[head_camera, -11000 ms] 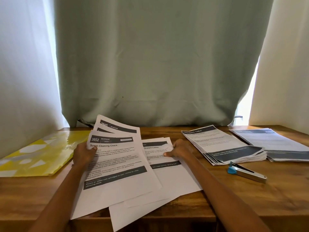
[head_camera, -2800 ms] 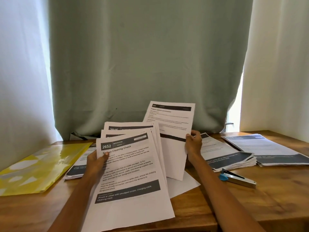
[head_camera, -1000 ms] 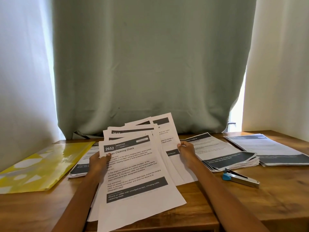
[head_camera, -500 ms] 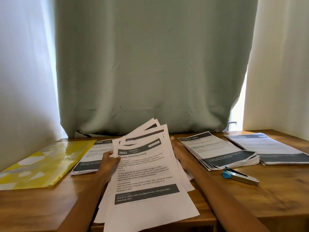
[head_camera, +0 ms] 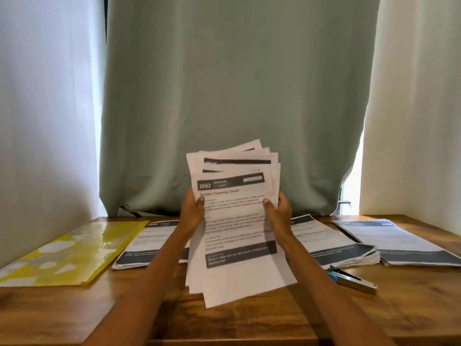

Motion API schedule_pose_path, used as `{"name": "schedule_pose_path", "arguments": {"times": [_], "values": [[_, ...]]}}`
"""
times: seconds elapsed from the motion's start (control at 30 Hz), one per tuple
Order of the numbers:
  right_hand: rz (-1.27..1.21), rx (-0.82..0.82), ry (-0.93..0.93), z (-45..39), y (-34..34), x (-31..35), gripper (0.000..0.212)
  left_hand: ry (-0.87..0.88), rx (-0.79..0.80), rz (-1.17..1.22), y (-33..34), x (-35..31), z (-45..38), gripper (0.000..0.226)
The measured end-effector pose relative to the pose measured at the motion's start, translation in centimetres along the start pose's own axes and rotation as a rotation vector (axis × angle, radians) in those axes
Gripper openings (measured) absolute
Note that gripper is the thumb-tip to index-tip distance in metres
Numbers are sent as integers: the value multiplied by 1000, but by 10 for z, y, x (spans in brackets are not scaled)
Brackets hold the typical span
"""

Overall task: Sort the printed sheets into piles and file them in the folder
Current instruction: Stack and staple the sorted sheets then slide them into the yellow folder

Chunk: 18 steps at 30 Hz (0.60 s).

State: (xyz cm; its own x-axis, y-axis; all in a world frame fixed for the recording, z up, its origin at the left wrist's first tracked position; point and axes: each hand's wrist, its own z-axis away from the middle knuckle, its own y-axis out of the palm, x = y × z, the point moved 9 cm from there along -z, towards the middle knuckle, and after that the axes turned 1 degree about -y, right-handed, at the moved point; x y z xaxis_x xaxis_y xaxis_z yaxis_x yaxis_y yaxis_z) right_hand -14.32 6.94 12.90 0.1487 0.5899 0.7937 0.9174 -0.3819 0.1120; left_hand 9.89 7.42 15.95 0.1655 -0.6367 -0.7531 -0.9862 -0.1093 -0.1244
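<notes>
A loose stack of printed sheets [head_camera: 234, 221] stands lifted off the table, its top page headed "2652 Screen Cleaning Check". My left hand [head_camera: 193, 212] grips its left edge and my right hand [head_camera: 278, 212] grips its right edge, thumbs on the front page. The sheets are fanned unevenly at the top. A yellow patterned folder [head_camera: 67, 253] lies flat at the left. One pile of sheets [head_camera: 149, 243] lies just right of the folder, another pile [head_camera: 331, 243] sits right of my arms, and a third pile [head_camera: 399, 240] lies at the far right.
A blue and metal stapler [head_camera: 351, 279] lies in front of the right-hand piles. The wooden table [head_camera: 249, 318] meets a green curtain [head_camera: 232, 96] at the back, with white walls on both sides.
Both hands have gathered the fanned sheets and lifted them upright off the table; my right hand moved from behind the stack onto its right edge.
</notes>
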Motion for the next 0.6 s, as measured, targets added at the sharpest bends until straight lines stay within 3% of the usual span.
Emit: {"name": "schedule_pose_path", "arguments": {"times": [0.07,0.13,0.27,0.6], "values": [[14,-64,-89,-7,-4,22,19,82,-3,-42,4,-28,-14,7],[44,-102,-178,-11,-6,44,18,148,-44,-101,3,-50,-24,17],[88,-70,-297,-8,0,66,18,164,-116,-159,2,-64,-31,25],[89,-71,-213,4,2,43,24,-4,-173,-166,-4,-19,-14,34]]}}
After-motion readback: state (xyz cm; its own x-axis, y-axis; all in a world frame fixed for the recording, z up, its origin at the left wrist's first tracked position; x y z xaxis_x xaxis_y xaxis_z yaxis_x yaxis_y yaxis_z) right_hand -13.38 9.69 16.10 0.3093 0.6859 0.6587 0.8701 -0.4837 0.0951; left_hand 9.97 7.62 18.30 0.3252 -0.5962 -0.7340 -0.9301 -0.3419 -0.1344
